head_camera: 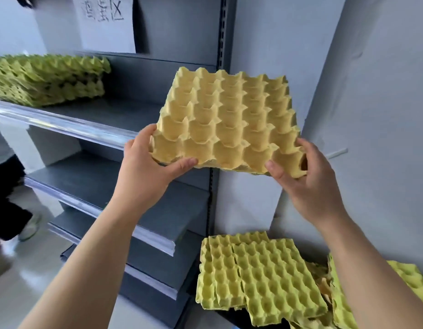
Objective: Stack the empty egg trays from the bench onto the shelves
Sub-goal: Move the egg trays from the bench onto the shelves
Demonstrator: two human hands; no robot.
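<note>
While both hands hold one yellow egg tray (229,119) in the air, it hangs in front of the grey shelving, about level with the upper shelf (91,116) and toward its right end. As far as I can tell it touches neither the shelf nor the pale wall (384,115) on the right. The left hand (148,167) grips the near left corner, thumb laid along the near edge and fingers curled over the side rim. The right hand (305,184) clamps the near right corner, thumb on the cups and fingers wrapped round the edge. The tray is tilted, cups facing up and toward the camera.

Part of the job looks done: a stack of greenish trays (46,79) already sits on the upper shelf, far to the left, well apart from the held tray. Plenty is left, though. Several loose trays (265,281) lie overlapping low at the near right, with more at the right edge (410,279) running out of view, so their number cannot be told. The bench itself is hidden under them.

My judgement is that the task stands somewhere in its middle — one tray in transit, a pile waiting. The held tray has yet to be set down, either nested on the stack at the left or starting a new pile on the bare right part of the shelf.
</note>
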